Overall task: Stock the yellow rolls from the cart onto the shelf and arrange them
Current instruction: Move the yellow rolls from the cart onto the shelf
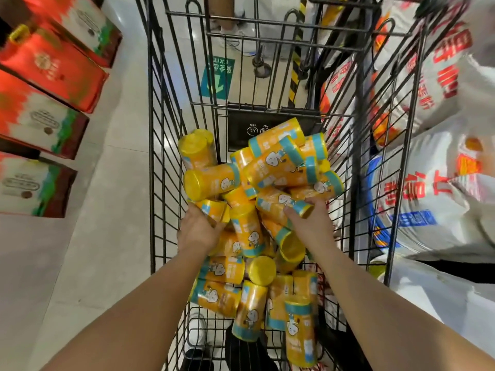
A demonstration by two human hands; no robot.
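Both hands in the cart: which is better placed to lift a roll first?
Right, marginally: right hand grips a yellow roll by its exposed end; left hand holds one partly under neighbours.

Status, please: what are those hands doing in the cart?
Left hand grips a yellow roll. Right hand grips another roll. Other rolls piled loose in cart. Nothing blocking the hands.

We are viewing glossy, film-wrapped yellow rolls [209, 180] lying in a black painted wire-metal cart [151, 129], beside matt woven sacks [428, 231] and glossy red cartons [53, 65].
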